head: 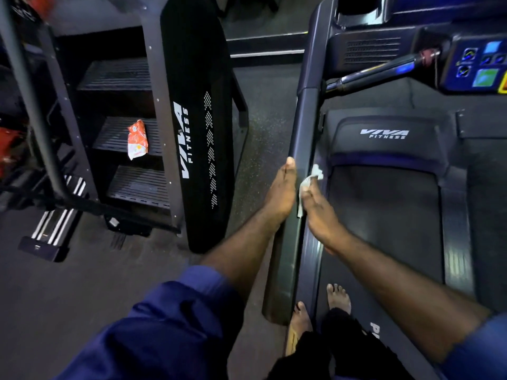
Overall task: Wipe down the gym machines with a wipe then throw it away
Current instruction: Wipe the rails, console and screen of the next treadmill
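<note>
Gym machines, two: one stair climber (197,64), one treadmill (384,215). Three steps (120,135) in view on the stair climber. One console (477,64). One white wipe (310,182). One orange-and-white packet (137,139). Two hands: left hand (282,193), right hand (321,212). Two bare feet (338,298). Two "VIVA FITNESS" logos (384,133).

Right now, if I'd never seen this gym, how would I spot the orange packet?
Look left of the treadmill to the stair machine with the black VIVA FITNESS side panel. Go to the middle of its three dark ribbed steps. The packet lies there, crinkly orange and white, the only bright thing on those steps.
</note>
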The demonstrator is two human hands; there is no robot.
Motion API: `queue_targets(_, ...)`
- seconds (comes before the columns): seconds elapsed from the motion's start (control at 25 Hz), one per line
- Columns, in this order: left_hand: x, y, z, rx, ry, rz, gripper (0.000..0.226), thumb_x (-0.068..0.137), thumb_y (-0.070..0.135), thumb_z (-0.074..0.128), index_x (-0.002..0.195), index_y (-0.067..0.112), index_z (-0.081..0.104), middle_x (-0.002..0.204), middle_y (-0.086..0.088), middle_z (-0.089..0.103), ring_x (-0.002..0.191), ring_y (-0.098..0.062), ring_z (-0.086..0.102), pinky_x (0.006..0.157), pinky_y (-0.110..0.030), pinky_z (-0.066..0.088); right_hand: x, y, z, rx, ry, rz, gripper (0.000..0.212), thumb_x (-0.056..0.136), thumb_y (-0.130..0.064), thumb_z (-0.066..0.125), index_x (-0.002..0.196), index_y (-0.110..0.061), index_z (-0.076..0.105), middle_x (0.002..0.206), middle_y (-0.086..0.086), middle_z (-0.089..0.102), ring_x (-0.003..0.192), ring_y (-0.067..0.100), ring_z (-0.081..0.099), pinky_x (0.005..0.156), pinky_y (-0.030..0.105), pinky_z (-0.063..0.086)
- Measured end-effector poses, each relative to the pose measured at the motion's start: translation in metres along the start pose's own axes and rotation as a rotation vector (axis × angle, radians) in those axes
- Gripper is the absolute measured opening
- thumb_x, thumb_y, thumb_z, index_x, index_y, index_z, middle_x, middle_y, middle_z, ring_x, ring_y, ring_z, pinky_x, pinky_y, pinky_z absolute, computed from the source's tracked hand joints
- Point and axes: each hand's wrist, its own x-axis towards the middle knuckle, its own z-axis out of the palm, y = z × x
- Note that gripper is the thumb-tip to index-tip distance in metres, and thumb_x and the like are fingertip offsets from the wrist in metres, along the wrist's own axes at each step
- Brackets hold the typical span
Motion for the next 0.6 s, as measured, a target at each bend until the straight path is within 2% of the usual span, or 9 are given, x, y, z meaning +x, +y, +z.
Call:
queue_targets(0.08, -0.014, -0.009, -0.006, -0.069, -0.026, -0.02, 0.08, 0.103, 0.076, 0.024, 0.157, 0.021, 0.046, 0.158, -0.004, 0.05, 0.142, -0.016, 0.048, 0.123, -0.038, 0.031, -0.011, 0.01, 0.004, -0.066, -0.009, -0.025, 0.067, 0.109, -0.053, 0.033, 0.165, -0.037, 0.0, 0.166, -0.014, 0.011, 0.15, 0.001, 0.018, 0.115, 0.016, 0.02)
queue_targets(0.12, -0.023, -0.009, -0.008, -0.084, -0.02, -0.011, 0.084, 0.1, 0.079, 0.025, 0.157, 0.022, 0.046, 0.159, -0.004, 0.05, 0.144, -0.018, 0.048, 0.124, -0.042, 0.031, -0.017, 0.011, 0.006, -0.059, -0.008, 0.005, 0.067, 0.109, -0.055, 0.035, 0.166, -0.036, 0.004, 0.166, -0.01, 0.018, 0.151, 0.007, 0.025, 0.115, 0.018, 0.024)
queue_targets(0.2, -0.036, -0.003, -0.01, -0.068, -0.02, 0.004, 0.077, 0.105, 0.072, 0.026, 0.157, 0.019, 0.046, 0.16, -0.007, 0.048, 0.148, -0.023, 0.045, 0.122, -0.037, 0.03, -0.034, 0.008, 0.009, -0.079, 0.006, 0.029, 0.069, 0.106, -0.059, 0.04, 0.166, -0.035, 0.016, 0.159, 0.002, 0.043, 0.141, 0.02, 0.048, 0.111, 0.022, 0.039)
queue_targets(0.28, -0.048, 0.003, -0.012, -0.013, -0.006, 0.021, 0.073, 0.108, 0.066, 0.026, 0.153, 0.014, 0.051, 0.155, -0.011, 0.053, 0.144, -0.027, 0.048, 0.111, -0.033, 0.034, -0.05, -0.005, 0.001, -0.098, 0.015, -0.008, 0.06, 0.111, -0.038, 0.044, 0.165, -0.023, 0.023, 0.145, -0.003, 0.05, 0.133, 0.015, 0.052, 0.1, 0.009, 0.042)
queue_targets(0.32, -0.053, 0.008, -0.014, 0.011, -0.006, 0.037, 0.072, 0.108, 0.066, 0.027, 0.149, 0.013, 0.055, 0.151, -0.012, 0.057, 0.141, -0.028, 0.051, 0.106, -0.033, 0.036, -0.055, -0.016, -0.004, -0.097, 0.043, -0.04, 0.056, 0.112, -0.031, 0.045, 0.163, -0.017, 0.028, 0.142, -0.006, 0.048, 0.137, 0.013, 0.048, 0.103, 0.007, 0.037)
queue_targets(0.4, -0.057, 0.023, -0.02, 0.043, -0.02, 0.08, 0.072, 0.107, 0.068, 0.028, 0.133, 0.013, 0.066, 0.136, -0.014, 0.066, 0.129, -0.03, 0.06, 0.099, -0.032, 0.042, -0.053, -0.035, -0.018, -0.079, 0.093, -0.055, 0.055, 0.109, -0.034, 0.049, 0.159, -0.013, 0.038, 0.144, -0.007, 0.051, 0.144, 0.013, 0.046, 0.12, 0.023, 0.032)
queue_targets(0.44, -0.056, 0.029, -0.023, 0.064, -0.03, 0.1, 0.071, 0.106, 0.07, 0.03, 0.121, 0.013, 0.07, 0.127, -0.014, 0.07, 0.122, -0.031, 0.063, 0.098, -0.034, 0.045, -0.053, -0.044, -0.024, -0.03, 0.123, -0.049, 0.053, 0.109, -0.036, 0.051, 0.156, -0.012, 0.046, 0.144, -0.005, 0.057, 0.14, 0.011, 0.051, 0.121, 0.029, 0.035)
queue_targets(0.52, -0.056, 0.047, -0.024, 0.049, -0.051, 0.155, 0.065, 0.106, 0.067, 0.035, 0.091, 0.014, 0.069, 0.102, -0.011, 0.072, 0.102, -0.029, 0.066, 0.09, -0.035, 0.048, -0.057, -0.064, -0.033, 0.191, 0.193, -0.034, 0.037, 0.11, -0.037, 0.049, 0.131, -0.013, 0.067, 0.118, -0.006, 0.073, 0.109, 0.005, 0.065, 0.1, 0.027, 0.047)
queue_targets(0.6, -0.058, 0.063, -0.023, 0.001, -0.069, 0.206, 0.059, 0.105, 0.066, 0.042, 0.081, 0.017, 0.065, 0.09, -0.007, 0.067, 0.088, -0.026, 0.062, 0.082, -0.036, 0.046, -0.069, -0.081, -0.043, 0.419, 0.245, -0.029, 0.037, 0.11, -0.035, 0.048, 0.118, -0.009, 0.073, 0.101, -0.005, 0.075, 0.09, 0.006, 0.068, 0.085, 0.025, 0.049)
